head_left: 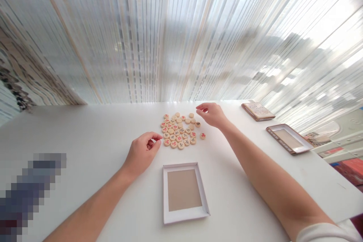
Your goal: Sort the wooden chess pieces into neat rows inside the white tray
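Note:
A cluster of round wooden Chinese chess pieces [179,138] lies on the white table, several with red or black characters and several blank side up. My left hand [144,147] is at the cluster's left front edge, fingers loosely curled with a small gap between thumb and index finger. No piece shows in it. Beyond the cluster's back right side is my right hand [211,114], fingers bent and slightly apart, also with no piece visible. One red-marked chess piece [203,136] sits apart on the right. An open, shallow box tray [166,196] with a brown bottom is in front.
At the right, a box lid or second tray [304,140] lies near the table [85,132] edge, with a closed flat box [258,110] behind it. A striped sheer curtain [147,38] hangs along the table's back edge. A blurred patch covers something at lower left.

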{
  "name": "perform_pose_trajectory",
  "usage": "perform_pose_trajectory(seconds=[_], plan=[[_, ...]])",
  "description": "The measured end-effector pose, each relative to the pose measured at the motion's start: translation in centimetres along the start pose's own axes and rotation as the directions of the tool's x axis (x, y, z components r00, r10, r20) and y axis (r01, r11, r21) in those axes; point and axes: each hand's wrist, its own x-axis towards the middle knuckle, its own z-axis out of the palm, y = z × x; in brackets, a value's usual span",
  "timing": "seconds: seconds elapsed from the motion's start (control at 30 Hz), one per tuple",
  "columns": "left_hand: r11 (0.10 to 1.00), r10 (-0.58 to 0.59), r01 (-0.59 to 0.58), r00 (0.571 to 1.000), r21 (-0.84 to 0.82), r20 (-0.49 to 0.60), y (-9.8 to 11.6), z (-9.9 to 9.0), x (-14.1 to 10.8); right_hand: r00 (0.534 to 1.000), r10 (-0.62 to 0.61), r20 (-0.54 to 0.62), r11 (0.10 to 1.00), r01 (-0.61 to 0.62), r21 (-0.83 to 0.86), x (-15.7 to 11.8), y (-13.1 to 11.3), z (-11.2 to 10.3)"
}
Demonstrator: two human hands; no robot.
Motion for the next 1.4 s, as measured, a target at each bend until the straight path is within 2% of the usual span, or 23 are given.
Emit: perform_pose_trajectory(seconds=[0.13, 0.3, 0.6, 0.77, 0.87, 1.13, 1.27, 1.4], plan=[[0.999, -0.031, 0.032, 0.999, -0.015, 0.016, -0.2, -0.2, 0.0, 0.991, 0.025, 0.133, 0.998, -0.017, -0.062, 0.1, 1.5, -0.2], [0.996, -0.081, 0.081, 0.996, -0.021, 0.026, -0.5, -0.1, 0.2, 0.952, 0.034, 0.304, 0.996, -0.009, -0.084, -0.5, 2.7, -1.4], [0.996, -0.083, 0.082, 0.996, 0.032, 0.034, -0.1, -0.2, -0.1, 0.908, -0.092, 0.408, 0.993, 0.114, -0.029, -1.3, 2.0, -1.1], [0.996, -0.075, 0.074, 0.996, 0.041, 0.046, -0.2, -0.2, -0.2, 0.935, -0.141, 0.326, 0.989, 0.150, -0.001, -1.4, 1.4, -1.5], [0.997, -0.071, 0.070, 0.996, 0.038, 0.051, -0.2, -0.2, -0.2, 0.944, -0.184, 0.273, 0.982, 0.186, 0.020, -1.7, 0.6, -1.1], [0.998, -0.049, 0.047, 0.998, 0.045, 0.044, -0.1, -0.1, -0.2, 0.910, -0.319, 0.266, 0.946, 0.321, 0.037, -4.1, -1.7, 2.5], [0.998, -0.039, 0.037, 0.998, 0.051, 0.043, -0.1, -0.1, -0.2, 0.894, -0.343, 0.287, 0.937, 0.347, 0.041, -4.3, -1.6, 2.4], [0.998, -0.038, 0.035, 0.998, 0.056, 0.044, 0.0, -0.1, -0.2, 0.905, -0.334, 0.262, 0.941, 0.338, 0.033, -4.0, -1.6, 1.8]])
